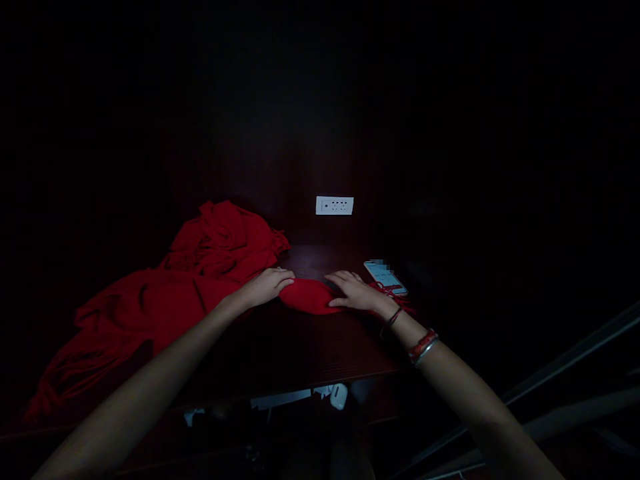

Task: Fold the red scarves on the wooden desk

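Note:
A long red scarf (309, 297) with fringed ends lies on a dark wooden desk, with a narrow part of it stretched between my two hands. My left hand (267, 287) is closed on the scarf, a ring showing on one finger. On the other side, my right hand (357, 293) rests on the cloth with its thumb and fingers apart. Loose folds of the same red fabric are heaped to the left, and a fringe hangs toward the lower left. Some red fringe also shows beside my right wrist, which wears bracelets.
A lit phone (386, 277) lies just beyond my right hand. A white power socket (335, 205) is set in the dark back panel. Below the desk's front edge are a white earbud case (339, 396) and some papers (283, 399). Much of the surroundings is too dark to make out.

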A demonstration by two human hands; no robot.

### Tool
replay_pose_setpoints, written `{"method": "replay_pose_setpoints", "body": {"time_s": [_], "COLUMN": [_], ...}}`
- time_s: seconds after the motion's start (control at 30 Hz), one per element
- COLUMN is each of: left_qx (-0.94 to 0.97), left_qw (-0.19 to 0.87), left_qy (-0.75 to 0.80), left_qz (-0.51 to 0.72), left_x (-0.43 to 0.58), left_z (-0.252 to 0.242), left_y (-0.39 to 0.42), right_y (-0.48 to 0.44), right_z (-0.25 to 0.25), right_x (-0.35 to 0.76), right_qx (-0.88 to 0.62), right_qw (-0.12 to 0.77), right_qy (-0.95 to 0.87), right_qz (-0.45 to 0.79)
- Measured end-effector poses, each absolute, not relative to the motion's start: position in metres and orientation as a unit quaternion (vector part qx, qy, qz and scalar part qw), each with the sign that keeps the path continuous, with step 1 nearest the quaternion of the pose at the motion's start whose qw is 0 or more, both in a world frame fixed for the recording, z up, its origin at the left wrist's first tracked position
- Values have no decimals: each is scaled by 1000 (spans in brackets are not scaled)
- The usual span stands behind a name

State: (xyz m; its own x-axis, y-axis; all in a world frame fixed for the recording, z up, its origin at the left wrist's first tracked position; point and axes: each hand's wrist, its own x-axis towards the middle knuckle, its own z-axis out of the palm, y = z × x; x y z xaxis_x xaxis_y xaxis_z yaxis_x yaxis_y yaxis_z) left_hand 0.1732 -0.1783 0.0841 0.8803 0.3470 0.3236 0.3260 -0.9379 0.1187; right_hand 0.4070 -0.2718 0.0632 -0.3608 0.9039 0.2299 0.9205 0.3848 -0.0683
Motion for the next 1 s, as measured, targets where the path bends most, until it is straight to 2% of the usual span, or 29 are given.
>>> {"method": "replay_pose_setpoints", "body": {"time_s": [0.2,0.27,0.5,0.6,0.67,0.73,0.83,0.9,1.0], "left_qx": [981,983,976,964,948,925,888,874,877], "left_qw": [5,16,15,-28,-66,-95,-104,-89,-60], "left_qy": [135,127,164,225,284,347,429,456,451], "left_qz": [142,135,145,137,128,124,131,141,153], "left_x": [164,157,145,144,144,146,153,157,160], "left_z": [100,103,98,90,83,75,65,61,59], "left_y": [-188,-189,-183,-182,-181,-179,-175,-171,-164], "right_y": [-242,-239,-250,-262,-268,-273,-277,-278,-281], "right_z": [47,49,57,62,73,92,131,158,191], "right_x": [375,382,437,454,460,464,472,481,498], "right_qx": [-507,-505,-525,-571,-604,-616,-614,-628,-657], "right_qw": [218,219,45,20,56,127,209,199,138], "right_qy": [-833,-833,-850,-821,-794,-773,-745,-727,-706], "right_qz": [30,52,16,-14,-42,-84,-156,-192,-226]}}
